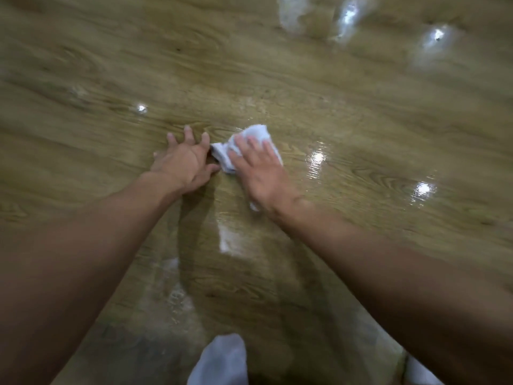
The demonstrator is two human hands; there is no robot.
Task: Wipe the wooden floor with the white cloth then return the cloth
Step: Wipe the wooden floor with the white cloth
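Note:
The white cloth (256,134) lies crumpled on the wooden floor (361,112) near the middle of the view. My right hand (261,173) lies flat on top of it, fingers straight, pressing it down; part of the cloth is hidden under the palm. My left hand (184,159) rests flat on the floor just left of the cloth, fingers spread, its thumb close to the cloth's left edge. The frame is blurred by motion.
The floor is glossy, with bright light reflections (423,187) to the right and at the top. Whitish dusty streaks (226,237) mark the boards between my forearms. A white-clad knee or foot (222,359) shows at the bottom edge.

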